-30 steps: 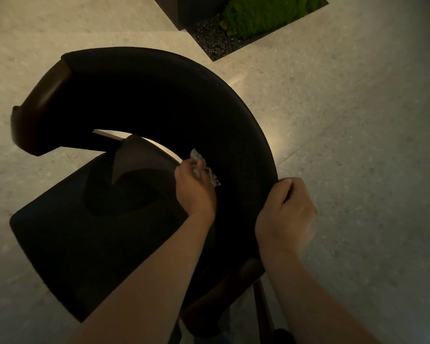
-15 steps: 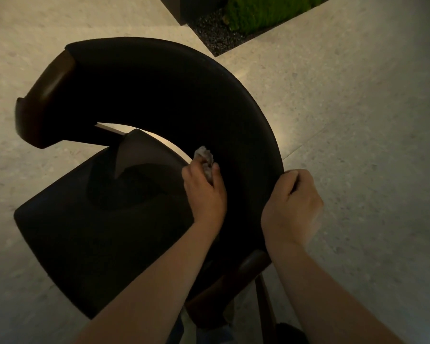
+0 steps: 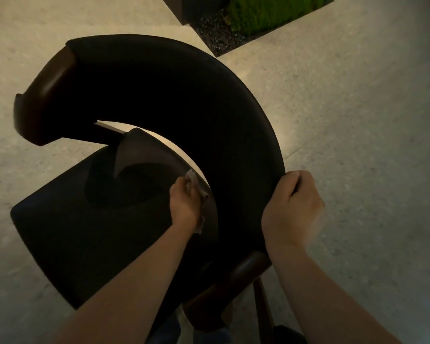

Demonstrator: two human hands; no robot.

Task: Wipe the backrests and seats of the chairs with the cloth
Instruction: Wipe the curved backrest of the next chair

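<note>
Grips a crumpled pale cloth (image 3: 192, 181) in the left hand (image 3: 185, 207), fingers curled round it, a tuft showing beyond the fingertips and another scrap poking out beside the wrist. Presses that cloth down on the curved rear edge of the dark seat (image 3: 85, 219), in the narrow gap between the seat and the inner face of the backrest (image 3: 184, 95). Contact between cloth and backrest: impossible to tell.

Clamps the right hand (image 3: 292, 209) on the outer rim of the same backrest, just to the right of the left hand, fingers curled over the edge, knuckles up. Between the two hands, only the black band of the backrest.

Beyond the left hand, sweeping away and round to the left, the rest of that padded arc, ending in a brown wooden armrest tip (image 3: 45, 78). Nearer than the right hand, below its wrist, a second wooden tip (image 3: 246, 271) and a slim dark leg (image 3: 261, 306).

Under the seat and out to the right of the right hand, pale speckled floor (image 3: 358, 120). Far beyond both hands, a sunken bed of green moss (image 3: 271, 11) bordered by dark gravel (image 3: 214, 33).

Both forearms bare, reaching in from the near edge.
</note>
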